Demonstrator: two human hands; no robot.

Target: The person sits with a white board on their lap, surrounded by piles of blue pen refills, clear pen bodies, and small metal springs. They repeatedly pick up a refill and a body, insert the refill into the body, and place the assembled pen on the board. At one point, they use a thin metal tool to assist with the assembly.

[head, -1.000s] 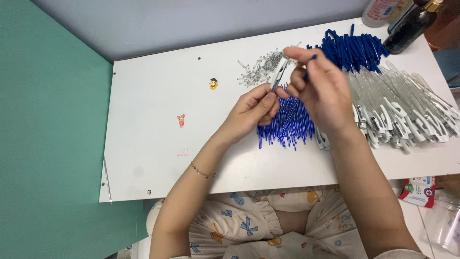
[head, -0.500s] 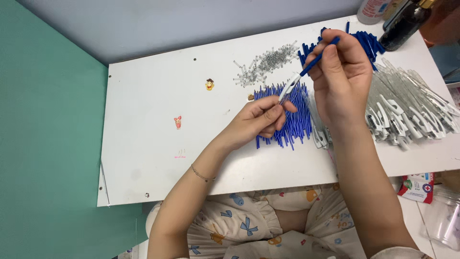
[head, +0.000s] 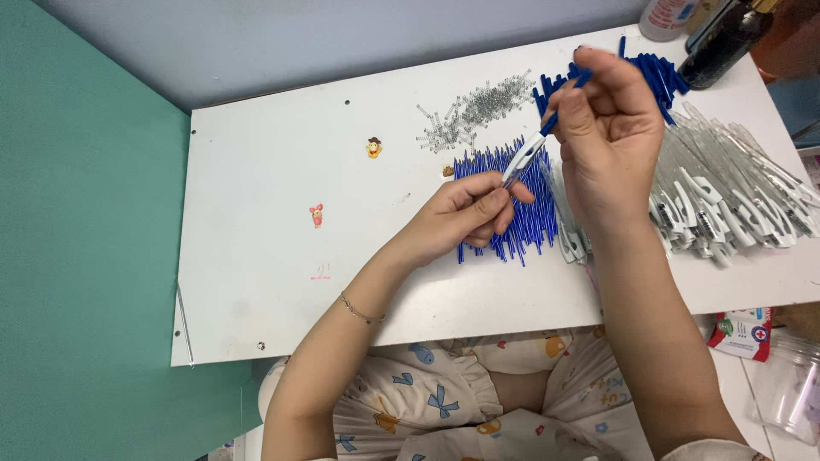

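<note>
Both hands pinch one pen: left hand low, right hand above.

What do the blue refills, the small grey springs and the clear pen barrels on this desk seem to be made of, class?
Blue refills: thin plastic tubes, probably; even blue colour, slight sheen.
Grey springs: likely metal wire; silvery glints, though too small to be sure.
Clear pen barrels: transparent glossy plastic with white clips; the desk shows through.
</note>
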